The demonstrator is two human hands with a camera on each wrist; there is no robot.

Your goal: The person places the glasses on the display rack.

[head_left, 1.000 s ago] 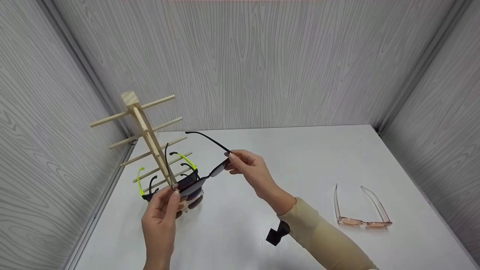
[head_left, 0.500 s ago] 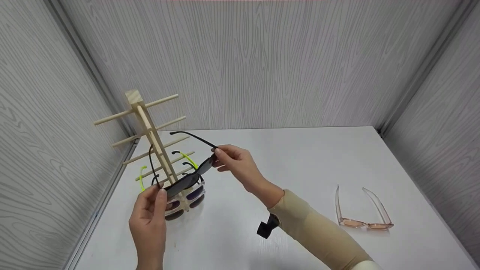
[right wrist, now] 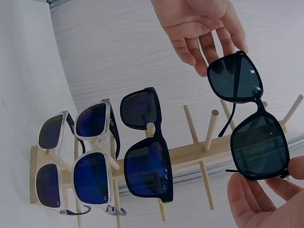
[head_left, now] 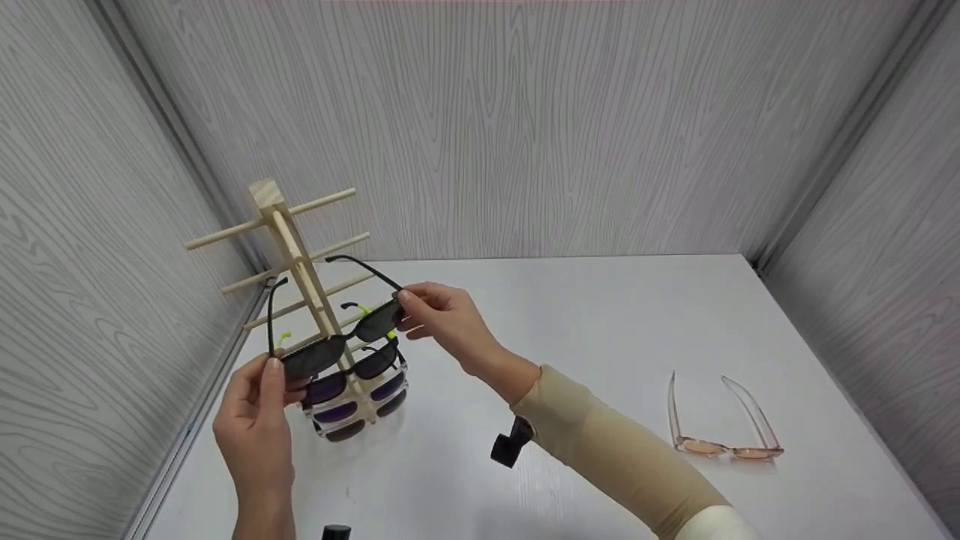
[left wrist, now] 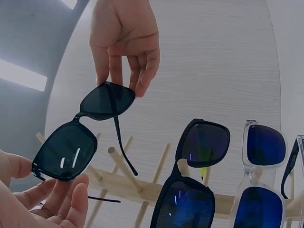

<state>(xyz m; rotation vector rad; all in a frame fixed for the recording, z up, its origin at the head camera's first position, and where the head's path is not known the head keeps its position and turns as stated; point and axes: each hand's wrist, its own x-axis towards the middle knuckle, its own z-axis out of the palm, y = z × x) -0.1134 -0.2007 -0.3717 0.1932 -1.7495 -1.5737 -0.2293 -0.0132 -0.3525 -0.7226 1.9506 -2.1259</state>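
Both hands hold a pair of black sunglasses (head_left: 315, 358) with dark lenses and unfolded temples. My left hand (head_left: 259, 420) pinches one end of the frame near the hinge; my right hand (head_left: 454, 326) pinches the other end, held higher. In the head view the sunglasses are in front of a wooden eyewear stand (head_left: 304, 281), their temples pointing toward it. Whether the temples touch the pegs, I cannot tell. Just below on the stand hang black sunglasses (right wrist: 148, 166) with blue-tinted lenses and yellow-green temples. Lower still are clear-framed sunglasses (right wrist: 91, 178).
Bare pegs (head_left: 322, 201) stick out from the stand's upper part. Pink clear-framed glasses (head_left: 727, 448) lie with unfolded temples at the right of the white table (head_left: 570, 315). Grey wood-grain panels (head_left: 480, 127) enclose the back and sides. A black wrist device (head_left: 510, 442) hangs below the right sleeve.
Both hands have moved left with the black sunglasses, which now lie across the front of the stand. More of the glasses hanging below them shows. The pink glasses have stayed put.
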